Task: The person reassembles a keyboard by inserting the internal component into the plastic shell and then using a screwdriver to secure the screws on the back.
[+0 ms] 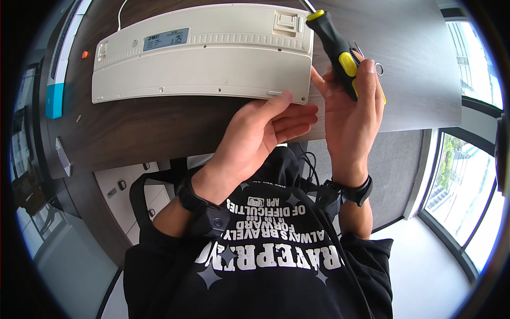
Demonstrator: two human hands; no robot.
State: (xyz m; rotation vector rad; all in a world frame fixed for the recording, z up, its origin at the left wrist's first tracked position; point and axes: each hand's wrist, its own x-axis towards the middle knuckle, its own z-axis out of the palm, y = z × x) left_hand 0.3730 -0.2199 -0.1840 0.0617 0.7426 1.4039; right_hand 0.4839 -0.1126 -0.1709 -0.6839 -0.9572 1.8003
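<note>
A cream keyboard [212,69] lies underside up on the dark wood table, showing its label, screw holes and fold-down feet. My left hand [260,127] is at its near right corner. The thumb rests on the edge there, and the other fingers stretch out just below it. In my right hand [350,117], beside the keyboard's right end, is a black and yellow screwdriver [332,40]. Its handle crosses the palm and its shaft points up and left, with the tip out of frame. The right index finger reaches toward the keyboard's right edge.
Behind my right fingers shows a small metal ring [379,69]; the rest of that item is hidden. A white and teal box [54,98] stands at the table's left. Nearby are a small orange piece [85,55] and a white cable [120,16]. White drawers [119,186] sit below the table.
</note>
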